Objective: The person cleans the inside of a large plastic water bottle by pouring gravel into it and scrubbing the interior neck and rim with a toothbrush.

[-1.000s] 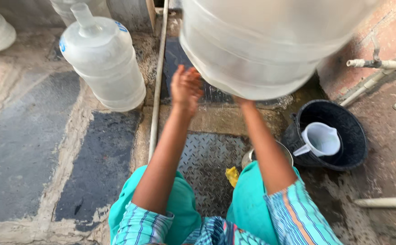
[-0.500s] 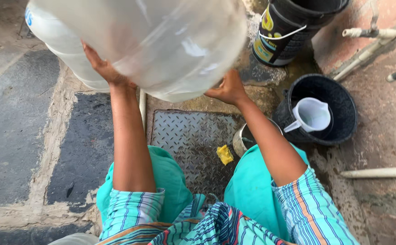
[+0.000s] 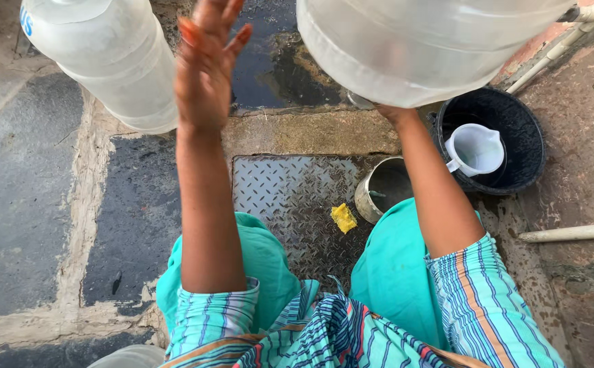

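My right hand is hidden under the big water jug (image 3: 419, 41), whose top the frame's upper edge cuts off. My left hand (image 3: 205, 65) is motion-blurred, fingertips cropped. The second jug (image 3: 106, 61) runs off the top edge too.

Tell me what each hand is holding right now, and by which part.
The right hand props up the big clear water jug from beneath its lower end; its fingers are hidden. The left hand is raised, open, holding nothing.
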